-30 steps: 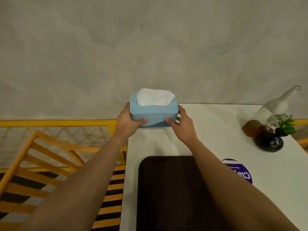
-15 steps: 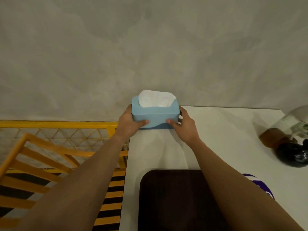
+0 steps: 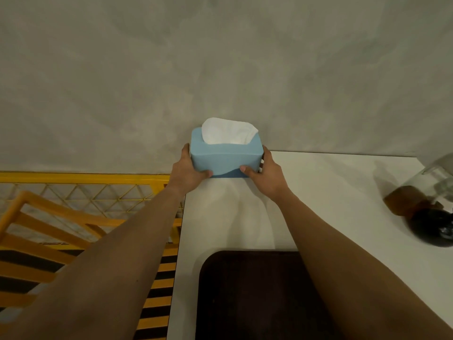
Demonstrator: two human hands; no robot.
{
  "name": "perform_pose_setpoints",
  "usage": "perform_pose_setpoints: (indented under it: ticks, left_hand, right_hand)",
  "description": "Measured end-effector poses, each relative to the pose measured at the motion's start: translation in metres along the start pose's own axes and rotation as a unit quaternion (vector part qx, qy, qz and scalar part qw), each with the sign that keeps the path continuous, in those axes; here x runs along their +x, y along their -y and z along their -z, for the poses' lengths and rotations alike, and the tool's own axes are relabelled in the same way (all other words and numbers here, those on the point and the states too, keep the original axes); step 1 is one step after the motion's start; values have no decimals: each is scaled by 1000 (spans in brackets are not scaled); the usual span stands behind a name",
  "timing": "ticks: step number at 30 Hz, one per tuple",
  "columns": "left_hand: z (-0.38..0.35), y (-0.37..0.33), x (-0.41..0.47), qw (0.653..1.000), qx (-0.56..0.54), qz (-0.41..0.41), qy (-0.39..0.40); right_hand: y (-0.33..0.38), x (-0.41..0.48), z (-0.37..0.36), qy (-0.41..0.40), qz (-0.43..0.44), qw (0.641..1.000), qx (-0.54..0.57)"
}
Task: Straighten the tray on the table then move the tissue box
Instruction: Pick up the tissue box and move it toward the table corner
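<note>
Both hands clasped the blue tissue box (image 3: 225,155) at the far left corner of the white counter (image 3: 331,192), close against the grey wall. The left hand (image 3: 187,171) and right hand (image 3: 266,176) gripped its ends, fingers wrapped round the sides, thumbs pressed on the front. The dark tray (image 3: 245,295) lay nearer, square to the counter's edge.

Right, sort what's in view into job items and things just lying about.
Job: tissue box, held at the table's far corner by left hand and right hand; tray.
Lying about: black vase, brown base, yellow railing.
</note>
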State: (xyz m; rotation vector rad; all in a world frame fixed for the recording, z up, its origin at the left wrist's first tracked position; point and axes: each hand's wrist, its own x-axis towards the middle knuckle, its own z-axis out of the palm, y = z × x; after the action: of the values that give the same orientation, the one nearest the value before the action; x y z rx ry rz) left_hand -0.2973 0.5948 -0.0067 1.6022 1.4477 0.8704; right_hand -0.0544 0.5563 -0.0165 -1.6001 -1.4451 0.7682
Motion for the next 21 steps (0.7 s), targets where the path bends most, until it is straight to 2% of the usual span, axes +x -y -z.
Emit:
perform_pose_setpoints:
  ticks: [9,21]
  left_hand:
    - [0,1,9,998,46,42,10]
    - [4,0,10,995,81,56,-1]
  right_hand:
    - [-5,5,-3,8,-15,1000,-23]
    - [-6,4,-3,16,-16,999,-24]
